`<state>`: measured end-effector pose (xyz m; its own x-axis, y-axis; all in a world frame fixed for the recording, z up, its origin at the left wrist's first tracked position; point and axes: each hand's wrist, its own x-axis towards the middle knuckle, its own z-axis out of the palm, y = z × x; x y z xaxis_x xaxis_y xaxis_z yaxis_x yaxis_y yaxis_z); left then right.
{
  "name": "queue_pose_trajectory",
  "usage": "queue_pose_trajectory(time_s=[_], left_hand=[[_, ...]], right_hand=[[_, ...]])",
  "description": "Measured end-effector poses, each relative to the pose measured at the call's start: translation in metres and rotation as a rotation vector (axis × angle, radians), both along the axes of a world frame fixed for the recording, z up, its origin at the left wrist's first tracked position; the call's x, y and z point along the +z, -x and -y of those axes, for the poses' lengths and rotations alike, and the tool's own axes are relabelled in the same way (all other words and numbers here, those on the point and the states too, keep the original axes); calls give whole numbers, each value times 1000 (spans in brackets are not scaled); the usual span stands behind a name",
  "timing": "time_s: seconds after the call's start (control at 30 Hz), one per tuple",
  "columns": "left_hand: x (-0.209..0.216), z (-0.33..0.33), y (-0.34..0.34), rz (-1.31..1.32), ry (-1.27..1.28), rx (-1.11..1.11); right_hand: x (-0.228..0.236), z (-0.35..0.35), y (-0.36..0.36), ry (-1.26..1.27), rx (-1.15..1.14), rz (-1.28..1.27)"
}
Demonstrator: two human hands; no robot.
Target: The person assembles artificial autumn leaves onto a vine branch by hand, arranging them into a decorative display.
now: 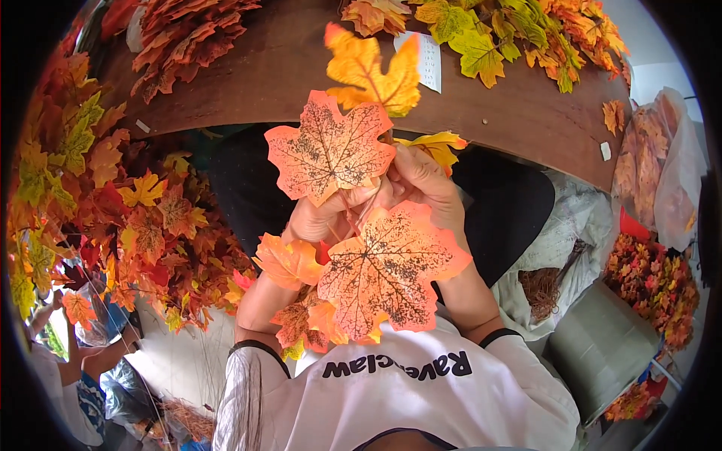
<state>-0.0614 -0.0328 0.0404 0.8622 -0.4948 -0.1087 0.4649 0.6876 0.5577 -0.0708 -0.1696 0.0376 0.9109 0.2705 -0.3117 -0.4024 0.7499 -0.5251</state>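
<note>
Nearest: white shirt [421, 406], dark trim on sleeves, one word in bold dark letters across the chest, upside down in view and legible; not copied. Over the chest, short of the desk [278, 83]: leaf bunch [387, 267], artificial, orange-pink with dark speckles and veins, smaller orange leaves under it. Left hand [320, 218]: grip closed around thin reddish stems, fingers partly covered by leaves. Right hand [429, 177]: grip pinching a stem between thumb and fingers, near the desk's front edge. Upper speckled leaf [331, 146] sits above the left hand, overlapping that edge in view; yellow-orange leaf [372, 71] past it, seen against the desk. Black trousers [504, 210] below the front edge.

Left of the desk: big heap of mixed leaves [150, 214], red, orange, green. Right of the desk, nearer the body: white sack [579, 218], grey bin [602, 349]. Beyond the sack, by the desk's right end: clear plastic bag [681, 158] with orange leaves inside.

Desk, far side: white paper [429, 64], rows of small print, too small to read. Red-orange leaf stack [192, 41] left of the paper, green-yellow leaves [477, 52] right of it.
</note>
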Motion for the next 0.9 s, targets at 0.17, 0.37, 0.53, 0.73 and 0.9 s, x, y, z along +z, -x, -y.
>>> queue_pose_trajectory(time_s=[0.17,0.37,0.53,0.73,0.9], left_hand=[[-1,-4,0,-12,45,-37],[7,-1,-1,-34,28,-2],[6,0,0,-26,46,-11],[5,1,1,-75,44,-4],[5,2,1,-79,22,7]], right_hand=[[0,-6,4,85,-9,78],[7,-9,2,52,-8,-19],[4,-9,4,-41,-3,-17],[11,-12,5,-23,2,29],[2,-5,4,-98,37,10]])
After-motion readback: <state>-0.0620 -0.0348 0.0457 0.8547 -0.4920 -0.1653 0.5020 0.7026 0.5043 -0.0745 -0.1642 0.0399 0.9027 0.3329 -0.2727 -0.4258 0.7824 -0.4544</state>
